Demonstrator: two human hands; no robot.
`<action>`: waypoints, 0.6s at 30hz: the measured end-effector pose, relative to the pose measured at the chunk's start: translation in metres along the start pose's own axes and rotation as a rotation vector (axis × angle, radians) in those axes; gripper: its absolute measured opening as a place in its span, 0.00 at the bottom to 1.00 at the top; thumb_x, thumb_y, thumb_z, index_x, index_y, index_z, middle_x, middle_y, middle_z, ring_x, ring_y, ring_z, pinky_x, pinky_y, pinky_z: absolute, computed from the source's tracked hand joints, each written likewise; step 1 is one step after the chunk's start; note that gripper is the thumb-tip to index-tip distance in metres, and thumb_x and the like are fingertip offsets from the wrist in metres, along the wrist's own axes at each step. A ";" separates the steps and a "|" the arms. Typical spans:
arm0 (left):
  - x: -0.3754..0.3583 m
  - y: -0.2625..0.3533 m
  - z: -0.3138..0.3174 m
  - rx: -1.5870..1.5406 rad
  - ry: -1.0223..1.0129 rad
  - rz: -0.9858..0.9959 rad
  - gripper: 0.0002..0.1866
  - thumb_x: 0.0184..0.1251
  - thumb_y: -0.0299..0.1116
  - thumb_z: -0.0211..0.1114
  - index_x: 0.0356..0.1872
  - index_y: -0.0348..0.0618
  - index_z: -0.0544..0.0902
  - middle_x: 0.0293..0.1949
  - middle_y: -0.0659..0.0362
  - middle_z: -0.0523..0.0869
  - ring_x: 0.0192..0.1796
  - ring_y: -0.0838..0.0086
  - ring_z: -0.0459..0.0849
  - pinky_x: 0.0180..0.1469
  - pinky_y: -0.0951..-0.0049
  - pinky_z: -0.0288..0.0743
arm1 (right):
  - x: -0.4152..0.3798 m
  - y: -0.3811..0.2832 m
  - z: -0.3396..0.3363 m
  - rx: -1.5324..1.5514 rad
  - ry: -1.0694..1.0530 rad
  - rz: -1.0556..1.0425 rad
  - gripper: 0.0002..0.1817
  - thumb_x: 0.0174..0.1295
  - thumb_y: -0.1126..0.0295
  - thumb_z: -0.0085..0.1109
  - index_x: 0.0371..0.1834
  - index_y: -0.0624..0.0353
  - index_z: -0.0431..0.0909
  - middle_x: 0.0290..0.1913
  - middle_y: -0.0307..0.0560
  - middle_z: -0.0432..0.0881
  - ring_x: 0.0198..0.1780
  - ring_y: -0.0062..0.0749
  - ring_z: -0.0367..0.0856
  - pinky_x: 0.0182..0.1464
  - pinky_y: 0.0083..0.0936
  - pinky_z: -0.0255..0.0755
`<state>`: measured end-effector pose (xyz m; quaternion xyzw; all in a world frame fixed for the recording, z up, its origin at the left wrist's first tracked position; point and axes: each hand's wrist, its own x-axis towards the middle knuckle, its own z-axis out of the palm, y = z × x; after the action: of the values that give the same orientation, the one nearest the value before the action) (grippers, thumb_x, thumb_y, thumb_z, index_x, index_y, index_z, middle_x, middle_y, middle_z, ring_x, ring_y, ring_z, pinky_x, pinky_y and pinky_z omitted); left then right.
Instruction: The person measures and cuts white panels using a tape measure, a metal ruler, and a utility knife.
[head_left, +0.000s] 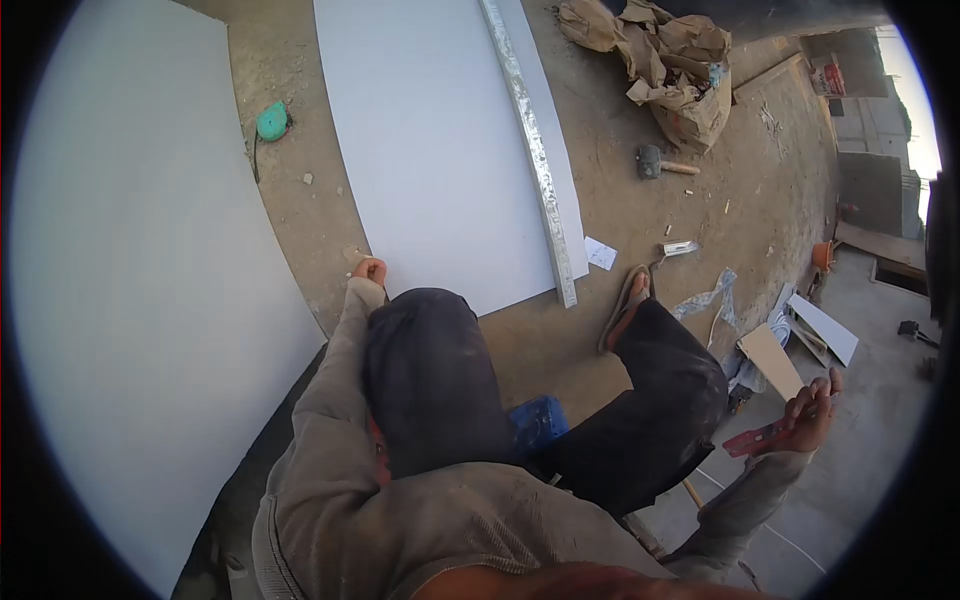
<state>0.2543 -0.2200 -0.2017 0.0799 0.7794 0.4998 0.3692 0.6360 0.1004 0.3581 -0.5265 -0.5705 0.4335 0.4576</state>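
My left hand (369,269) is closed in a fist at the near corner of a white board (440,150) lying on the dirt floor; something thin seems pinched in it, but I cannot tell what. My right hand (815,410) is raised out to the right and grips a flat red tool (757,438). A long metal channel (533,150) lies lengthwise on the white board. My knees in dark trousers fill the middle, and my sandalled foot (625,305) rests just past the board's near edge.
A second large white board (130,300) lies at the left. A green tape reel (271,121) sits between the boards. Crumpled paper sacks (670,60), a hammer (660,163), a trowel (678,249) and board offcuts (800,340) lie at the right.
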 end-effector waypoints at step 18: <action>-0.366 -0.012 0.091 -0.276 0.743 -0.753 0.04 0.59 0.28 0.56 0.34 0.42 0.74 0.31 0.61 0.78 0.34 0.77 0.76 0.38 0.77 0.72 | 0.056 0.310 0.222 -0.420 -1.248 0.358 0.16 0.51 0.68 0.55 0.43 0.58 0.70 0.19 0.38 0.70 0.25 0.25 0.70 0.29 0.23 0.66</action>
<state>0.5778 -0.3410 -0.0511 -0.4359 0.7592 0.4254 0.2294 0.4800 0.1746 0.0134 -0.3417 -0.7038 0.6050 -0.1477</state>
